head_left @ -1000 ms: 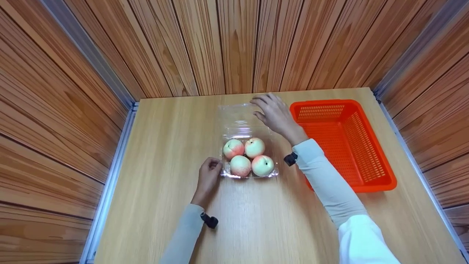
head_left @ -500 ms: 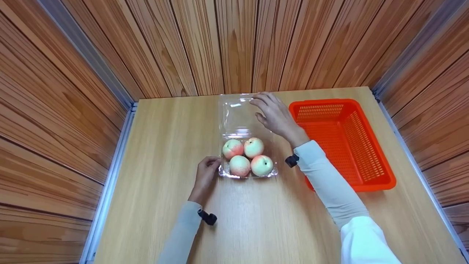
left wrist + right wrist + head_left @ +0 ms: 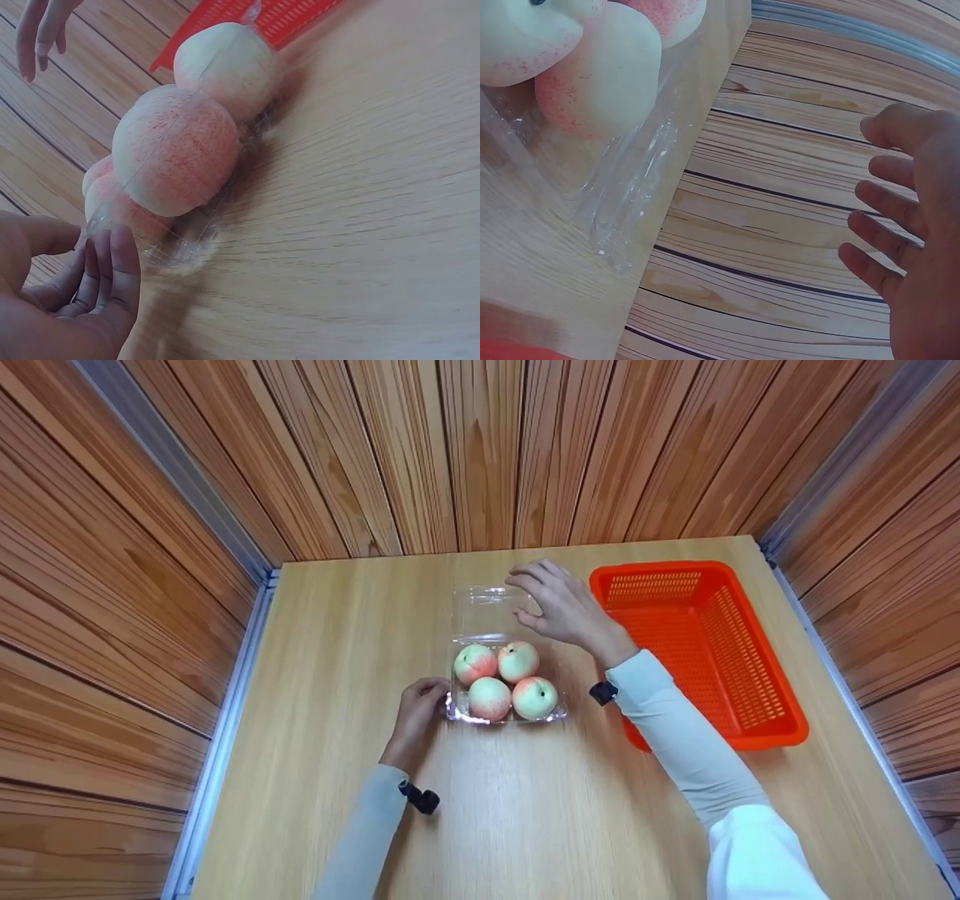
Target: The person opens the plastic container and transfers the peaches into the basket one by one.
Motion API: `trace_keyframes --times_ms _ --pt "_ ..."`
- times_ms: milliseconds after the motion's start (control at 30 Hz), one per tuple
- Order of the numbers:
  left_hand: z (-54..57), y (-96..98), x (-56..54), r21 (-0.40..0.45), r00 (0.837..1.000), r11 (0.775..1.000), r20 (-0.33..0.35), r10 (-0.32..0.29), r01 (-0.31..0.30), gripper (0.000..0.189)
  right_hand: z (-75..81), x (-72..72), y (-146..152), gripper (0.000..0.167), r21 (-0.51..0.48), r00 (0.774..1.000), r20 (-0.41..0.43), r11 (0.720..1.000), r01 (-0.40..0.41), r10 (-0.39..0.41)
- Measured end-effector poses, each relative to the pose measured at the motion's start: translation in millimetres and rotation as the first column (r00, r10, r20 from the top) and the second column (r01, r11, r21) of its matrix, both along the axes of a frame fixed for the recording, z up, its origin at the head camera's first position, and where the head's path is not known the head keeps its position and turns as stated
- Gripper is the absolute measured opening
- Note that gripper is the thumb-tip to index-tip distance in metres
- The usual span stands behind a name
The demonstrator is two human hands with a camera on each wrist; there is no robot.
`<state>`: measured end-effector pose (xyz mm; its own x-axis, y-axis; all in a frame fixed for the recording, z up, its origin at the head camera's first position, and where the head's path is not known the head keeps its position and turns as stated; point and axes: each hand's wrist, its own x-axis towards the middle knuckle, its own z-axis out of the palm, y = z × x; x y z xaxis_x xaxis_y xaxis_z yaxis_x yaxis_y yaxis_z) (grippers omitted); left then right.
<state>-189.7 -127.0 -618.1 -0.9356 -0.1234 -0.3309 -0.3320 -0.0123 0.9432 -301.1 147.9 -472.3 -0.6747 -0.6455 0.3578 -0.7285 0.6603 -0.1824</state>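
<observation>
Several peaches sit in a clear plastic clamshell box [image 3: 469,721] on the table, pale green with pink blush. One peach [image 3: 490,699] is at the box's front left, and it shows large in the left wrist view. Behind the fruit the see-through lid [image 3: 480,615] stands lifted at the back edge. My left hand [image 3: 421,706] pinches the box's left edge between thumb and fingers; in the left wrist view, plastic shows at the fingertips. Over the lid's right side hovers my right hand [image 3: 561,604], fingers spread and holding nothing in the right wrist view.
An orange-red perforated plastic basket [image 3: 765,652] stands on the right of the table, below my right forearm. Wood-panelled walls [image 3: 480,450] close off the back and both sides. The tabletop [image 3: 345,630] is pale wood.
The lid looked taller half a second ago and now appears shorter, its top edge lower in the head view. My right hand has shifted slightly lower. The left hand stays at the box edge.
</observation>
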Motion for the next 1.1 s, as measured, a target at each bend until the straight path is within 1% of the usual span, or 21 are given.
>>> trace_keyframes --times_ms 267,400,633,900,1100 --pt "-0.1 -5.3 -3.6 0.026 1.0 1.0 -0.005 -0.015 0.015 0.027 4.6 9.4 0 0.052 0.031 1.0 0.024 0.999 -0.02 0.019" --pt "1.6 -7.4 -6.6 0.043 1.0 0.999 0.017 -0.026 0.025 0.026 6.5 14.6 1 0.054 0.057 0.999 0.037 0.998 -0.023 0.021" --pt "5.3 -10.3 -13.1 0.06 0.997 0.997 0.058 -0.059 0.056 0.027 8.0 25.0 4 0.054 0.084 0.999 0.035 0.996 -0.037 0.034" --pt "5.0 -13.7 -14.7 0.112 0.995 0.992 0.076 -0.062 0.053 0.025 9.0 37.4 9 0.052 0.098 0.997 0.005 0.993 -0.071 0.071" --pt "6.1 -14.6 -14.3 0.118 0.994 0.991 0.083 -0.068 0.058 0.025 11.7 45.2 13 0.054 0.126 0.997 0.018 0.989 -0.079 0.077"
